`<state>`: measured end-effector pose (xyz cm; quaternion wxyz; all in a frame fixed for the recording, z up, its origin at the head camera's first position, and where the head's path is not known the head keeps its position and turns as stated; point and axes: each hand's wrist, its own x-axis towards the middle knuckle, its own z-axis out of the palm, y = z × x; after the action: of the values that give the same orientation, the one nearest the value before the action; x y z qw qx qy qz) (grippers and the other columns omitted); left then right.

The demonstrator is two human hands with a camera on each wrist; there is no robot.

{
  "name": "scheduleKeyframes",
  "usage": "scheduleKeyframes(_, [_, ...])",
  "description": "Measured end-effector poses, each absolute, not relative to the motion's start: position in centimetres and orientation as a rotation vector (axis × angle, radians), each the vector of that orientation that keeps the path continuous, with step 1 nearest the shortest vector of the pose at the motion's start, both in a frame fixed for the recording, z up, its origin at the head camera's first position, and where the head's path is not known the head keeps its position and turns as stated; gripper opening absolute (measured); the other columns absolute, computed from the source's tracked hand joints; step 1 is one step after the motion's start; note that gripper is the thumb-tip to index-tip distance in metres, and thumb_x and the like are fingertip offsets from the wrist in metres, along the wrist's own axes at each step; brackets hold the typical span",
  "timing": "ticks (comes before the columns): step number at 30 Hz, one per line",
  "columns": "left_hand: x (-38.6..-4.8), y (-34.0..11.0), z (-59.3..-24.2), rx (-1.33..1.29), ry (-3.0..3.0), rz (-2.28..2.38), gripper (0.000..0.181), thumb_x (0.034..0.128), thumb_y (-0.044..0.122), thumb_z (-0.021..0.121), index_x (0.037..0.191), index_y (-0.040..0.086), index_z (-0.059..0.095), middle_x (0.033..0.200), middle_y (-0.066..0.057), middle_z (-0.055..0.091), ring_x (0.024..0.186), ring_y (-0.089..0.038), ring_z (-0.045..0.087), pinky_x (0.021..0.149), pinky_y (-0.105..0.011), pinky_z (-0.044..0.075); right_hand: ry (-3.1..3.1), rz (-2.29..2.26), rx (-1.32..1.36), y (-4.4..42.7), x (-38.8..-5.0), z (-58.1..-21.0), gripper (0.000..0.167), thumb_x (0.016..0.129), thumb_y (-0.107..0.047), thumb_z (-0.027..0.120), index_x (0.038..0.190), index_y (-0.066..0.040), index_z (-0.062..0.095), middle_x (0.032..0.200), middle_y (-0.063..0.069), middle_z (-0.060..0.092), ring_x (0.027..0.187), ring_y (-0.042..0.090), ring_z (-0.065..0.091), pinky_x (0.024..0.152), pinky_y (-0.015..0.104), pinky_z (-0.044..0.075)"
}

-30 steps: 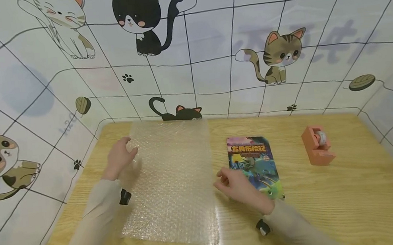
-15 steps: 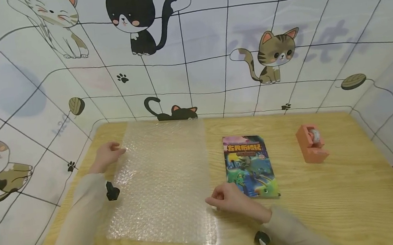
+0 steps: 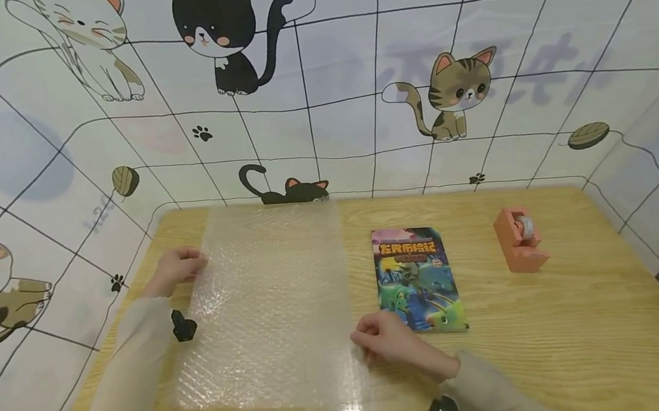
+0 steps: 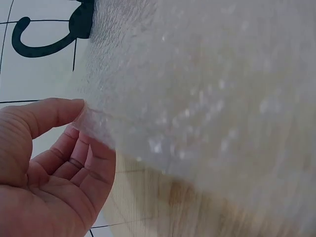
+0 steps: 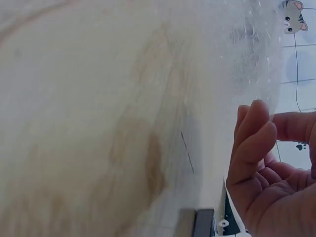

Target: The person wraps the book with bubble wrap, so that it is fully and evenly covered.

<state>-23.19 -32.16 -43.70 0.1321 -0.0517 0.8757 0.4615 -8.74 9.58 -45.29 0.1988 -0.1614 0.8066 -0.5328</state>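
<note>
A sheet of clear bubble wrap [image 3: 273, 298] [image 4: 197, 98] [image 5: 247, 54] lies over the left half of the table. At its left edge, the left hand [image 3: 176, 270] [image 4: 59, 163] pinches the film between thumb and fingers, and that edge is raised a little in the left wrist view. The right hand [image 3: 388, 340] [image 5: 274, 173] is at the sheet's right edge, thumb and fingertips together on the film; the exact contact is hard to make out. Just beyond the right hand lies a colourful book [image 3: 416, 280], face up, beside the wrap.
An orange tape dispenser [image 3: 519, 240] with a roll of tape stands on the wooden table [image 3: 559, 328], right of the book. A cat-patterned cloth [image 3: 351, 123] rises behind the table and along both sides.
The left hand has moved outward and slightly nearer the body, and now pinches the wrap's left edge. The right hand has come down off the book to the wrap's right edge. The view shifted slightly.
</note>
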Motion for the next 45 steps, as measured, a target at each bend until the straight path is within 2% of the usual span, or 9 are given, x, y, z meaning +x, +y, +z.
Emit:
scheduleKeyframes(5, [-21.8,-32.5,-43.7,-0.127,2.473,1.408,0.042,0.094,0.015,0.053,0.117,-0.019,0.047,0.094,-0.009,0.06,0.076,-0.006,0.058,0.07,-0.025,0.054,2.326,-1.455,-0.406,10.5,-9.0,-45.0,0.021,0.091,-0.01,0.057,0.075,0.003,0.063,0.055,0.006,0.057,0.047,0.014,0.056,0.042,0.021,0.046])
scheduleKeyframes(15, [-18.6,-32.4,-43.7,-0.249,2.336,1.519,0.035,0.0944,0.018,0.056,0.113,-0.011,0.047,0.087,0.002,0.057,0.076,-0.005,0.056,0.071,-0.023,0.053,2.483,-1.361,-0.457,12.8,-10.8,-44.2,0.019,0.092,-0.009,0.056,0.079,0.001,0.065,0.051,0.001,0.053,0.041,0.006,0.044,0.038,0.019,0.033])
scheduleKeyframes(19, [-17.4,-32.0,-43.5,-0.265,2.274,1.601,0.031,0.0942,0.014,0.056,0.112,-0.009,0.047,0.088,0.002,0.056,0.076,-0.005,0.057,0.071,-0.022,0.054,2.555,-1.31,-0.484,13.9,-11.9,-44.0,0.018,0.092,-0.007,0.056,0.078,0.0,0.066,0.051,-0.004,0.05,0.04,0.005,0.04,0.037,0.019,0.033])
scheduleKeyframes(24, [-15.9,-31.3,-43.4,-0.301,2.223,1.673,0.022,0.0935,0.012,0.057,0.106,-0.005,0.05,0.086,0.002,0.057,0.074,-0.005,0.058,0.07,-0.022,0.054,2.565,-1.283,-0.496,15.4,-13.2,-43.4,0.018,0.093,-0.009,0.056,0.082,0.001,0.066,0.058,-0.002,0.058,0.047,0.01,0.05,0.041,0.024,0.04])
scheduleKeyframes(29, [-14.5,-30.7,-43.6,-0.302,2.148,1.782,0.013,0.0926,0.008,0.058,0.099,-0.002,0.052,0.082,0.002,0.058,0.072,-0.006,0.06,0.068,-0.022,0.055,2.546,-1.286,-0.562,16.5,-14.5,-43.1,0.018,0.094,-0.01,0.056,0.082,0.001,0.065,0.058,-0.002,0.057,0.047,0.008,0.048,0.041,0.023,0.039])
scheduleKeyframes(34, [-13.1,-29.9,-43.9,-0.348,2.134,1.802,0.014,0.0927,0.009,0.058,0.098,-0.002,0.052,0.082,0.0,0.059,0.072,-0.009,0.061,0.068,-0.024,0.056,2.601,-1.268,-0.584,17.3,-15.7,-43.0,0.017,0.092,-0.007,0.058,0.077,0.0,0.063,0.055,-0.002,0.054,0.045,0.006,0.045,0.041,0.022,0.037])
scheduleKeyframes(39, [-11.5,-28.7,-44.3,-0.403,2.121,1.808,0.015,0.0916,0.008,0.059,0.097,-0.003,0.052,0.08,-0.002,0.059,0.07,-0.011,0.063,0.068,-0.026,0.056,2.69,-1.198,-0.622,18.2,-16.7,-43.2,0.015,0.091,-0.006,0.059,0.079,0.001,0.064,0.055,-0.002,0.055,0.044,0.004,0.043,0.042,0.023,0.036])
scheduleKeyframes(45, [-10.1,-27.5,-44.9,-0.432,2.098,1.824,0.009,0.0898,0.006,0.061,0.089,-0.001,0.055,0.076,-0.004,0.062,0.068,-0.012,0.064,0.066,-0.025,0.056,2.699,-1.191,-0.624,19.0,-17.7,-43.4,0.014,0.091,-0.005,0.058,0.081,0.002,0.065,0.058,0.002,0.058,0.048,0.007,0.05,0.044,0.024,0.041])
